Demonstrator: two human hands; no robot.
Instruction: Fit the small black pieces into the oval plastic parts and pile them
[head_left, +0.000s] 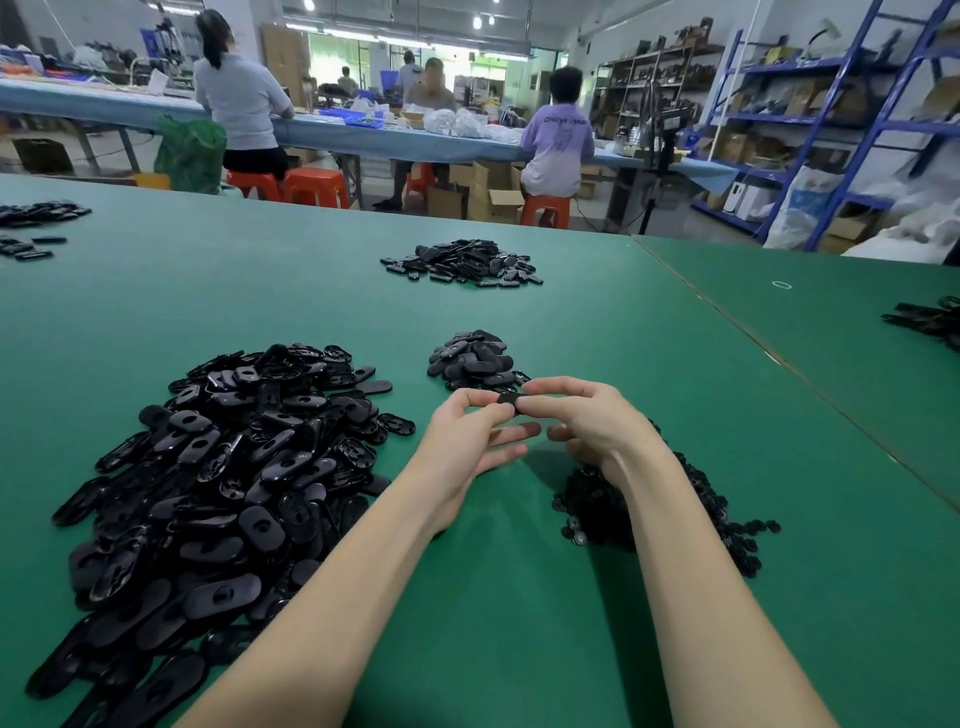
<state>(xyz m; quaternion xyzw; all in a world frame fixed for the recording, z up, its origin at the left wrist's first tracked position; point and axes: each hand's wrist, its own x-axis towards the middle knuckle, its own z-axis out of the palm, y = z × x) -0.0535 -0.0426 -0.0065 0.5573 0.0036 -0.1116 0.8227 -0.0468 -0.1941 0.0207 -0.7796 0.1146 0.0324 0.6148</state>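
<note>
Pinching one oval part (510, 399), long axis left-right, left hand (470, 434) and right hand (584, 421).

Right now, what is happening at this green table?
A person sits at the green table and assembles small plastic parts. Both hands hold one black oval part between them: the left hand pinches its left end, the right hand its right end. A big heap of loose oval parts lies to the left, a pile of small black pieces lies under the right forearm, and a smaller pile of oval parts sits just beyond the hands.
</note>
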